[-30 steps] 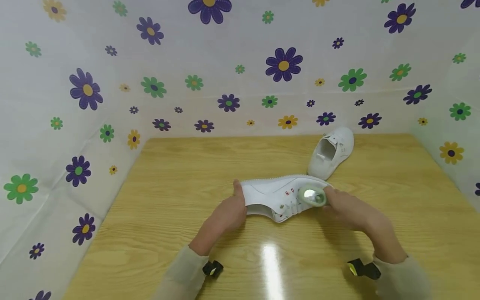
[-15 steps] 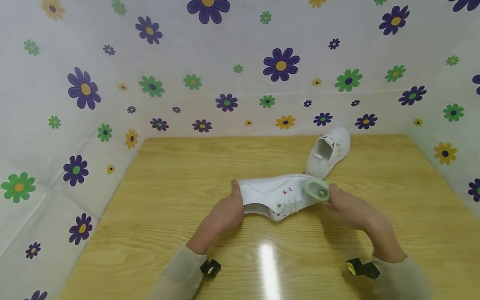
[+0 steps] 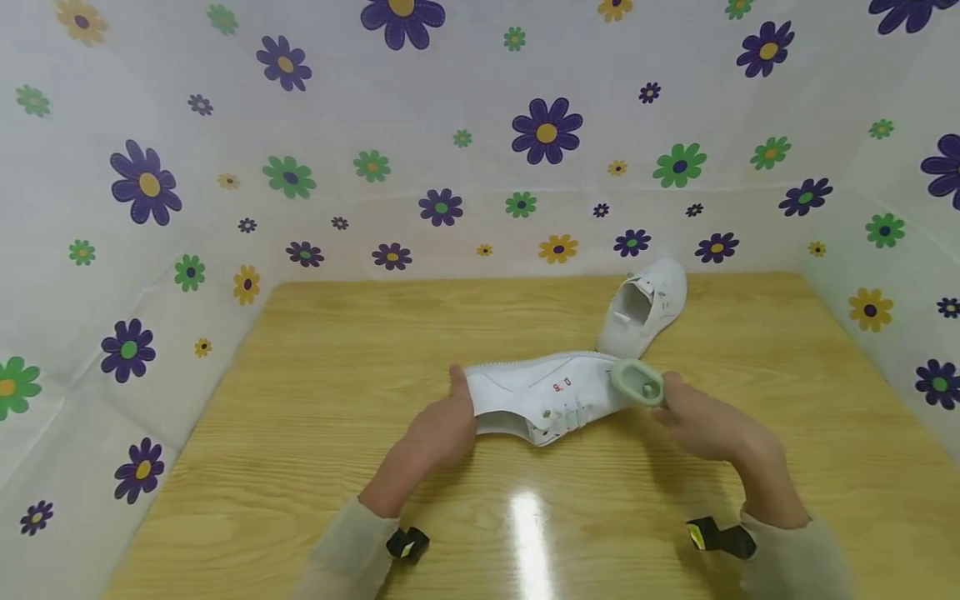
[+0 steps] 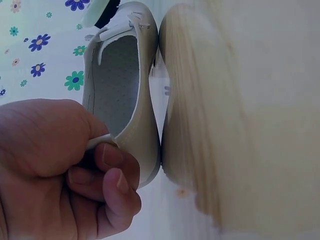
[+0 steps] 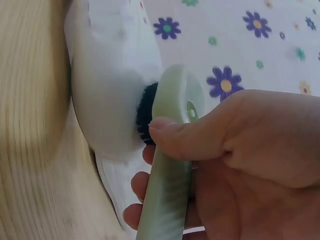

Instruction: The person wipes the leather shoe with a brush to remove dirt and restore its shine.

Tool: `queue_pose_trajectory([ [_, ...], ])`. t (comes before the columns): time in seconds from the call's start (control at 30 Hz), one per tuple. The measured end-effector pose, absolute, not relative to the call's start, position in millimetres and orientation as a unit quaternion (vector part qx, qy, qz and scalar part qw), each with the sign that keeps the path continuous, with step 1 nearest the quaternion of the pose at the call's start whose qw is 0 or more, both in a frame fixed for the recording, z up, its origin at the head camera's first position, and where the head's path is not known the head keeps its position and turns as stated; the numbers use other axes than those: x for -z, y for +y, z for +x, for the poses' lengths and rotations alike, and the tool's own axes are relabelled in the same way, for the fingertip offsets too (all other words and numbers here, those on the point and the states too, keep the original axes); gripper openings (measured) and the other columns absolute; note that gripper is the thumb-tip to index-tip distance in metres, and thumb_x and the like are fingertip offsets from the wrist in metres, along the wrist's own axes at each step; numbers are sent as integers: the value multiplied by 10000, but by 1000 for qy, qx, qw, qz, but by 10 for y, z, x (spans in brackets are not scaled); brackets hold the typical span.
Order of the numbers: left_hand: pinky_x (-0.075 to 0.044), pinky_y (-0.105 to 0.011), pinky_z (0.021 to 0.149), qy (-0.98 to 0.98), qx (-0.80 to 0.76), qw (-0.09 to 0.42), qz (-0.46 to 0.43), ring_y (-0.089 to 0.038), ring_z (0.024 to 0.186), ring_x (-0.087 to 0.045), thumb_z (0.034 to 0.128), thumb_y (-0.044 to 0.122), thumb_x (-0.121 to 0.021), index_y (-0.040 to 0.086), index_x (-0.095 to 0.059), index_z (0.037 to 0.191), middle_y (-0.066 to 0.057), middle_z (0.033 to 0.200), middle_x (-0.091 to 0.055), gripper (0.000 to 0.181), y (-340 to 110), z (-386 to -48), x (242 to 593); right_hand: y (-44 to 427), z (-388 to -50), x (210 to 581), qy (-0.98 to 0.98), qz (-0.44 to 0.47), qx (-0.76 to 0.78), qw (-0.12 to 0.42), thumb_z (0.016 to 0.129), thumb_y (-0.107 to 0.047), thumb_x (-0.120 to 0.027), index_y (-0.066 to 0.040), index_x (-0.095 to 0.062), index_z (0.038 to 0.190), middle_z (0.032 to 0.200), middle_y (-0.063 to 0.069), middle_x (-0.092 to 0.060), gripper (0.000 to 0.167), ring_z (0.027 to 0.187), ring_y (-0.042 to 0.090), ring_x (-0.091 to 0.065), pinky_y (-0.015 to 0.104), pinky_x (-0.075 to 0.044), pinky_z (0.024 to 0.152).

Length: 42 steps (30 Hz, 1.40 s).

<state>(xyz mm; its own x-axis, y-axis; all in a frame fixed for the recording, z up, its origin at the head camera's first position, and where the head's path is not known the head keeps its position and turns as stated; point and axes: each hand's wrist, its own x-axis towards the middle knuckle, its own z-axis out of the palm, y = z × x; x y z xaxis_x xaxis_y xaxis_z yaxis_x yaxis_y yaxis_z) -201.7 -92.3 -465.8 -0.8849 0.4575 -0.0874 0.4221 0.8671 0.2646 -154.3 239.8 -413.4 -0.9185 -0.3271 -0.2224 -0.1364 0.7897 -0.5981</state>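
Note:
A white lace-up shoe (image 3: 517, 383) lies on its side on the wooden table, its opening facing the person. My left hand (image 3: 442, 429) grips its heel, the thumb up at the sole edge; in the left wrist view the fingers (image 4: 112, 157) curl at the heel's rim. My right hand (image 3: 708, 421) holds a pale green brush (image 3: 636, 383) over the toe. Up close, the right wrist view has the brush handle (image 5: 165, 195) between thumb and fingers, with dark bristles (image 5: 146, 115) against the shoe's toe (image 5: 107, 100).
A second white shoe (image 3: 663, 287) stands upright behind the held one, its heel close to that shoe's sole edge. White cloth (image 3: 450, 100) with flowers walls the wooden table (image 3: 360, 325) at the back and sides. Light glares on the table's front (image 3: 531, 533).
The brush has moved along the shoe towards the toe tip and tilted slightly. My left hand keeps its grip on the heel. The head view has shifted a little.

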Motion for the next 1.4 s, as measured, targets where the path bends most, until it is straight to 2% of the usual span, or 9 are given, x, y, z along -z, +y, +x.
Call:
queue_pose_trajectory([
  [0.3,-269,-248,391,962,-160,105,196,-113,397,-375,980,68,-489,-240,-61,1454,-1,483,-430,709,-959,-2049,4622,1896,-1685,4132,952,-157,231,123,993,-90,-498,137,-401,1171,866,127,-542,304,776,241,-533,397,-472,694],
  [0.47,-229,-218,373,960,-151,93,218,-84,367,-322,973,55,-505,-280,-112,1418,25,456,-382,682,-973,-1986,4686,2130,-1582,4163,949,-118,260,133,1000,-95,-470,119,-405,1193,980,157,-549,296,862,261,-533,413,-466,738],
  [0.6,-253,-216,367,957,-143,88,235,-89,363,-347,959,56,-522,-300,-146,1394,18,455,-390,676,-958,-1928,4737,2253,-1485,4183,934,-108,307,146,1029,-84,-428,131,-371,1231,1025,178,-526,301,912,288,-524,419,-460,772],
  [0.73,-279,-234,376,959,-145,96,226,-104,378,-367,966,69,-527,-279,-127,1415,10,469,-404,695,-939,-1911,4742,2080,-1502,4214,931,-139,319,111,1036,-71,-400,152,-227,1416,1272,351,-492,473,1177,446,-502,585,-433,972],
  [0.8,-272,-236,376,959,-153,98,218,-101,378,-349,976,77,-521,-264,-102,1432,16,471,-396,707,-927,-1925,4731,1948,-1547,4217,934,-153,310,90,1042,-85,-392,93,-100,1516,1373,408,-406,584,1193,469,-506,583,-435,987],
  [0.9,-248,-227,373,957,-155,87,229,-83,371,-315,984,77,-506,-263,-110,1433,33,459,-377,689,-908,-1961,4706,1827,-1608,4196,946,-140,286,66,1048,-115,-404,-17,-23,1576,1291,404,-456,658,944,386,-604,463,-539,787],
  [0.97,-247,-225,372,955,-156,85,236,-79,370,-316,989,84,-500,-266,-104,1433,36,461,-379,689,-897,-1987,4689,1806,-1626,4175,956,-117,264,47,1044,-113,-414,-41,-24,1586,1160,349,-504,671,746,260,-566,360,-503,614],
  [1.23,-254,-228,376,953,-159,83,245,-85,376,-333,988,72,-493,-283,-91,1418,25,476,-399,688,-909,-2048,4639,1514,-1634,4332,973,-117,175,-92,1004,-84,-490,50,-178,1546,847,232,-522,640,458,144,-429,240,-359,384],
  [1.4,-276,-251,400,954,-184,110,212,-109,407,-363,987,68,-485,-244,-36,1452,6,505,-419,718,-955,-2055,4629,1257,-1626,4389,968,-150,202,-23,1032,-171,-450,-21,-133,1580,903,189,-543,651,491,112,-446,244,-371,420],
])
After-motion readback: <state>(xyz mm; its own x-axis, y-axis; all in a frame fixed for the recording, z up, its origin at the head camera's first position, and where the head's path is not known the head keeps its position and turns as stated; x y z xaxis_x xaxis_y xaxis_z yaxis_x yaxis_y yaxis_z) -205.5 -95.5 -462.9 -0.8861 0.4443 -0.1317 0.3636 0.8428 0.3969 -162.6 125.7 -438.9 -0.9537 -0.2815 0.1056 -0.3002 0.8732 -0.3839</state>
